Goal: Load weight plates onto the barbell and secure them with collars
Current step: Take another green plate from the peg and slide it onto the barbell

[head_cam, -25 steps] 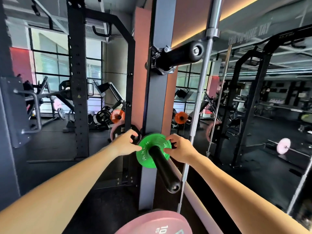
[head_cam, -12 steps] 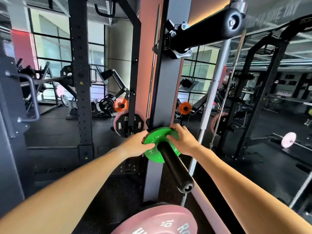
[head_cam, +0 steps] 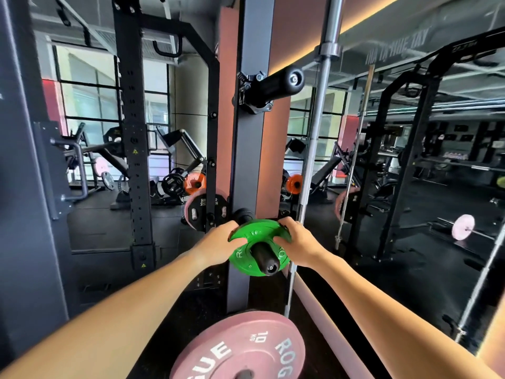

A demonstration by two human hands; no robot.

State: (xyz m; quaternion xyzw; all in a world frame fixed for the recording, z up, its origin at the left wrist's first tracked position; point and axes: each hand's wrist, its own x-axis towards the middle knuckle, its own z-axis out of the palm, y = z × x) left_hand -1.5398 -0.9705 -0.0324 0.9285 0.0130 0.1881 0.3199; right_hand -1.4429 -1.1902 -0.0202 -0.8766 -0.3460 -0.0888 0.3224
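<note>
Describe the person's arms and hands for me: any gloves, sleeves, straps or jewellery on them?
Both forearms are bare as far as the head view shows, with no sleeve edge in frame. The left hand and right hand wear no gloves, and no wrist wraps, watch, bracelet or rings are visible. Fingertips are partly hidden, so nails cannot be judged.

This is a commercial gym's free-weight area. A grey rack upright [head_cam: 251, 165] stands at the centre, with black storage pegs [head_cam: 276, 83] jutting from it and a steel barbell [head_cam: 319, 138] leaning just to its right. Below it lies a pink bumper plate [head_cam: 240, 348] marked 10 kg. Left of the upright stands a black power rack [head_cam: 131, 138] with numbered holes, and beyond that, plate-loaded machines [head_cam: 175, 160] before tall windows [head_cam: 87, 86]. Right of the upright, a wall mirror [head_cam: 410, 132] reflects more racks above black rubber flooring [head_cam: 103, 225].
</note>
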